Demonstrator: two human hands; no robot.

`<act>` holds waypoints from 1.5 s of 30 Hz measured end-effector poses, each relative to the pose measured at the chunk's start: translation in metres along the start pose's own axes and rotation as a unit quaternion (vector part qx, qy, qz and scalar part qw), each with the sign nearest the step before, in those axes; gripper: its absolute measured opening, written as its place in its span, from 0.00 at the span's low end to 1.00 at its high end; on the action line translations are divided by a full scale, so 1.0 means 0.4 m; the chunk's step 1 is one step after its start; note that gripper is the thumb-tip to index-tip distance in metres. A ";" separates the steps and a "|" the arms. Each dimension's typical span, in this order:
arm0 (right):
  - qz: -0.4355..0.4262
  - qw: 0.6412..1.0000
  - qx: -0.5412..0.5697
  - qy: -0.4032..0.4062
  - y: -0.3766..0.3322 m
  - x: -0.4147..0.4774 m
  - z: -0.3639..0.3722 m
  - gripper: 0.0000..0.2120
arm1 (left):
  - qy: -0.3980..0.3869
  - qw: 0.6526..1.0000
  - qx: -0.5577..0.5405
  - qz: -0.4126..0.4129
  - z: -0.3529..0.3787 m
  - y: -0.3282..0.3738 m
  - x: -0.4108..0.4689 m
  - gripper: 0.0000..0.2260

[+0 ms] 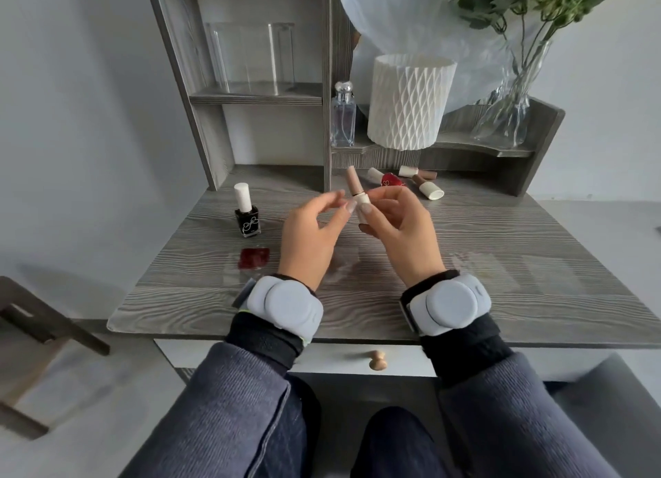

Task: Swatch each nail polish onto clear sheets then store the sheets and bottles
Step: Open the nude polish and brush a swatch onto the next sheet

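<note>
Left hand [311, 234] and right hand [400, 234] both pinch the nude bottle [353, 180] right of the red swatch [254, 257], probably uncapping, so twist next.

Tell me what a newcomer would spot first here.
Both hands meet at centre: the right hand grips a tan bottle, the left hand right beside it. To their left stands a black bottle, with a dark red swatch just nearer. A ribbed white cylinder sits on the shelf behind.
</note>
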State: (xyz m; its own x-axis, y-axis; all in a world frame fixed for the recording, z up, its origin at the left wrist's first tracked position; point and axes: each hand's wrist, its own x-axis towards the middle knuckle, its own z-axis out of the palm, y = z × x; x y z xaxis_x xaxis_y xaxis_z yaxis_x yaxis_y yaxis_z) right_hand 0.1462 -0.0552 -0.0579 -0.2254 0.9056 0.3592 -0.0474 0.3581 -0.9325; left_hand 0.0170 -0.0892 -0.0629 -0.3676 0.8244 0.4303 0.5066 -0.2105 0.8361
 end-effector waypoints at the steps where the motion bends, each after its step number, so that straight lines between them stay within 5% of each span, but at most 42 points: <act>1: 0.005 1.000 0.014 -0.002 -0.001 0.001 0.000 0.03 | -0.010 1.000 0.009 0.011 0.000 0.000 0.001 0.15; 7: 0.017 1.000 0.022 -0.006 0.000 -0.007 -0.002 0.02 | -0.025 1.000 0.010 0.008 0.001 0.006 -0.005 0.10; 14: -0.058 0.987 -0.141 0.054 0.009 0.004 -0.009 0.02 | 0.017 1.000 -0.014 0.023 -0.003 0.020 -0.012 0.08; 17: -0.075 0.980 -0.165 0.080 0.009 0.001 -0.012 0.11 | 0.028 0.998 0.013 0.051 -0.004 0.013 -0.009 0.08; 32: -0.065 0.978 -0.169 0.108 -0.001 -0.006 -0.005 0.17 | 0.046 0.985 0.098 0.134 0.009 0.005 -0.007 0.10; 45: -0.076 0.983 -0.150 0.073 0.009 -0.001 -0.005 0.11 | 0.018 0.994 0.062 0.090 0.004 0.012 -0.011 0.08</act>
State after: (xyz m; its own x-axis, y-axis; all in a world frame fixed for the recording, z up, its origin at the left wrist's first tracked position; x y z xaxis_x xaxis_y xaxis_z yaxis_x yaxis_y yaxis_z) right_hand 0.1481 -0.0536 -0.0613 -0.0939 0.8517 0.5156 0.2244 0.5227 -0.8225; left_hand 0.0222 -0.0929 -0.0615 -0.2886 0.7593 0.5833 0.6586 -0.2847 0.6965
